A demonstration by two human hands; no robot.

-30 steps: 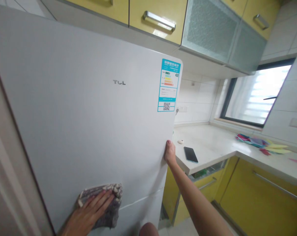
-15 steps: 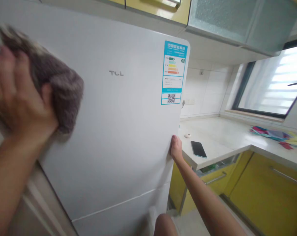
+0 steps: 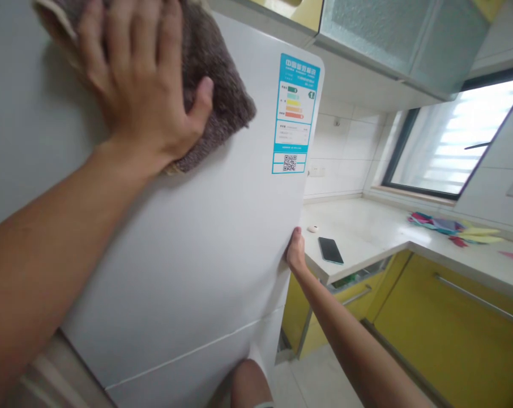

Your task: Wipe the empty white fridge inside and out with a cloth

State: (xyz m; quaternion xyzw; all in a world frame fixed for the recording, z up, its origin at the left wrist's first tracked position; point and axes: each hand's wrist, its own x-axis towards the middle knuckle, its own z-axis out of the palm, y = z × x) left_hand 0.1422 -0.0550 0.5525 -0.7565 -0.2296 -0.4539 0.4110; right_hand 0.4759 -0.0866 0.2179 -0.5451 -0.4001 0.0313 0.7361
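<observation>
My left hand (image 3: 141, 85) presses a brown fluffy cleaning cloth (image 3: 216, 85) against the upper front of a white refrigerator door (image 3: 188, 243). Its fingers lie spread over the cloth, the thumb pointing right along it. The hand and cloth hide the door's brand lettering. To the right, my right hand (image 3: 296, 251) grips the side edge of the same door, thumb upward; its other fingers are hidden behind the edge. A blue and white energy label (image 3: 296, 113) is stuck on the door between the cloth and that edge.
Beyond the door, a white countertop (image 3: 367, 221) carries a dark phone (image 3: 330, 250), a small white case (image 3: 313, 229) and colourful cloths (image 3: 447, 225). Yellow cabinets (image 3: 443, 317) stand below it. A frosted-glass wall cabinet (image 3: 388, 39) hangs above. My knee (image 3: 250, 385) is close to the lower door.
My left hand has swept the cloth right and upward across the door, now covering the brand lettering. My right hand stays on the door's edge. The view has shifted slightly right.
</observation>
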